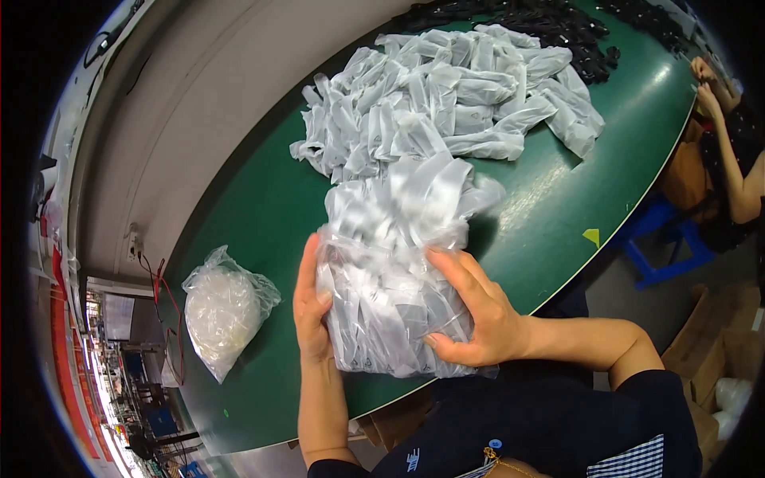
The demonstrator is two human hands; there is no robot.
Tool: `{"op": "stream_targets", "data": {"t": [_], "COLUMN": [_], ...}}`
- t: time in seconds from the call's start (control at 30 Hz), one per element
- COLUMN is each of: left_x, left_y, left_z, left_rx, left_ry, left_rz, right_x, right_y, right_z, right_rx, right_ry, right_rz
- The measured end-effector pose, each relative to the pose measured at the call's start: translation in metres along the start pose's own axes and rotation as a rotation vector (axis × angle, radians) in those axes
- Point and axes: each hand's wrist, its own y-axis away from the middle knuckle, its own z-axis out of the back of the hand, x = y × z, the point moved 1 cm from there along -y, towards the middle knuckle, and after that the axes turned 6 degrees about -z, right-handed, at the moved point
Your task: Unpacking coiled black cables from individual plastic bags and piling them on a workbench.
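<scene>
Between my two hands is a large clear plastic bag (390, 311) packed with several small frosted plastic packets. My left hand (311, 295) presses against the bag's left side, thumb toward its front. On the right side, my right hand (482, 315) grips the bag with fingers and thumb curved around it. Packets bulge out at the bag's far end. Just beyond lies a big heap of similar frosted packets (446, 95) on the green table (263, 191). What each packet holds is not clear through the cloudy plastic.
A clear bag of whitish contents (227, 315) rests on the table at left, near a red cable (177, 319). Black items (550, 32) are piled at the far end. At right, another person's hands (705, 84) work by a blue stool (665, 243); cardboard boxes (721, 350) stand below.
</scene>
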Motion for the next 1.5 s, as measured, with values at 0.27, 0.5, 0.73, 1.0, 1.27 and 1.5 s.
{"op": "stream_targets", "data": {"t": [0.27,0.5,0.73,1.0,1.27,1.5], "left_x": [0.006,0.021,0.049,0.040,-0.038,-0.079], "left_y": [-0.157,-0.199,-0.114,-0.151,-0.269,-0.365], "left_z": [-0.004,-0.019,-0.051,-0.043,-0.097,-0.142], "left_rx": [0.118,-0.118,0.510,0.591,0.112,-0.035], "left_ry": [-0.084,-1.228,-1.850,-1.890,-1.749,-1.046], "left_rz": [-0.165,-0.779,-0.870,-1.303,-1.097,-0.547], "right_x": [-0.055,-0.127,-0.126,-0.072,-0.056,-0.085], "right_y": [-0.126,-0.206,-0.206,-0.095,-0.020,-0.037], "right_z": [0.042,0.070,0.078,0.115,0.140,0.123], "right_rx": [-0.203,-0.323,-0.144,-0.025,0.433,0.277], "right_ry": [0.211,0.301,0.286,0.575,0.882,0.951], "right_rz": [0.108,-0.049,-0.133,0.155,0.125,-0.012]}}
